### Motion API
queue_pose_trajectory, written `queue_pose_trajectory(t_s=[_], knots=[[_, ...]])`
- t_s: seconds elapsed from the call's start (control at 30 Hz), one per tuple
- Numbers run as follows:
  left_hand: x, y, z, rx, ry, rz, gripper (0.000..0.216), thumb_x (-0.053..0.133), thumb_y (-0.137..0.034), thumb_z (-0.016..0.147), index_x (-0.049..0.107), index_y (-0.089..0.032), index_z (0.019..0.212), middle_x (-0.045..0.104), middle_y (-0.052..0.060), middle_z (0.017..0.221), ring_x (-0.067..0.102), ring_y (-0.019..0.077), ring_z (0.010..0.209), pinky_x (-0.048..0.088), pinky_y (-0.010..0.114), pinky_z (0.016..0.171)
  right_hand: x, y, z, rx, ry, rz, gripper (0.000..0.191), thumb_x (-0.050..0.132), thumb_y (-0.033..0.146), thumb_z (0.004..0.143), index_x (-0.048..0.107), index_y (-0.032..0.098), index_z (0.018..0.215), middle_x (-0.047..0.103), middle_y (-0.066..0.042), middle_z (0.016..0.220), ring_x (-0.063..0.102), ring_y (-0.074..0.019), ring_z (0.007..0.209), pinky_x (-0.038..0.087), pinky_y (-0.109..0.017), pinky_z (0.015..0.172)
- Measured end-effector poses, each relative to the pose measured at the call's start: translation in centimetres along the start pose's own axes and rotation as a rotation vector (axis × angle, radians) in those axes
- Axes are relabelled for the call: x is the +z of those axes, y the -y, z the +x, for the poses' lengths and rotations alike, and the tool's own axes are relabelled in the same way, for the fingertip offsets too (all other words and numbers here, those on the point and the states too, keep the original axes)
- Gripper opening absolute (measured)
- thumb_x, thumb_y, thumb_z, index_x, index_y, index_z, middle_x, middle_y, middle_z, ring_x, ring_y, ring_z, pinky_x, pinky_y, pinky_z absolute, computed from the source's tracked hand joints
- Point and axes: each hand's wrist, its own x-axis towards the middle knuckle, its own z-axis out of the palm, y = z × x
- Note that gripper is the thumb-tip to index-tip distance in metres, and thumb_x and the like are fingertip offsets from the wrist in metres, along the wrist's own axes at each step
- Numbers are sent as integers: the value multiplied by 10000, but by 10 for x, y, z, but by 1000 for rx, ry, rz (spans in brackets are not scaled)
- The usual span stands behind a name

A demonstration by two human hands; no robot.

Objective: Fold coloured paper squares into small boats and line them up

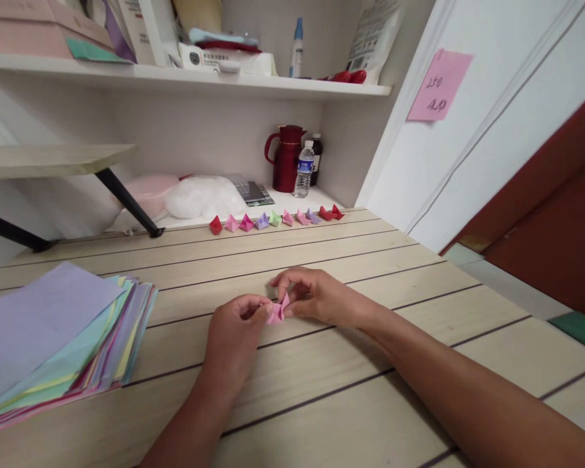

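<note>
A small folded pink paper boat (275, 314) is held between my two hands, just above the middle of the wooden table. My left hand (238, 322) pinches its left end between thumb and fingers. On the other side, my right hand (312, 296) has thumb and forefinger at a raised pointed flap. My fingers hide part of the paper. Along the table's far edge stands a row of several small folded paper boats, among them a red one (216, 225), a green one (275, 219) and a purple one (262, 221).
A stack of coloured paper sheets (53, 325) lies at the left. Behind the table are a red jug (288, 159), a water bottle (304, 170) and a white plastic bag (205, 197). A small raised shelf (53, 159) on black legs stands at the back left.
</note>
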Motion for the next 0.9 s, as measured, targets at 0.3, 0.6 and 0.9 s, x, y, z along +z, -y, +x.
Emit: queue_pose_trajectory(t_s=[0.3,0.6,0.9], knots=[[1,-2,0,-6,-2,1,206,660,-373,701,745,-202,779,738,14,716,651,181,703,451,280,672,-2,10,-4,-237,88,-174,151,672,101,861,719,244,873,640,-63,1113,442,-223,1350,470,-327,957],[0,-1,0,3,11,16,230,686,-403,723,741,-197,809,748,23,758,660,186,731,461,281,687,2,4,-1,-88,21,-180,32,708,207,835,678,197,829,718,-12,858,650,-167,774,483,-267,695],[1,-1,-1,25,50,27,201,663,-390,744,718,-201,786,723,6,736,637,170,716,442,272,685,6,4,0,-12,-15,-101,69,715,180,789,648,190,797,685,15,747,610,-137,689,442,-230,627]])
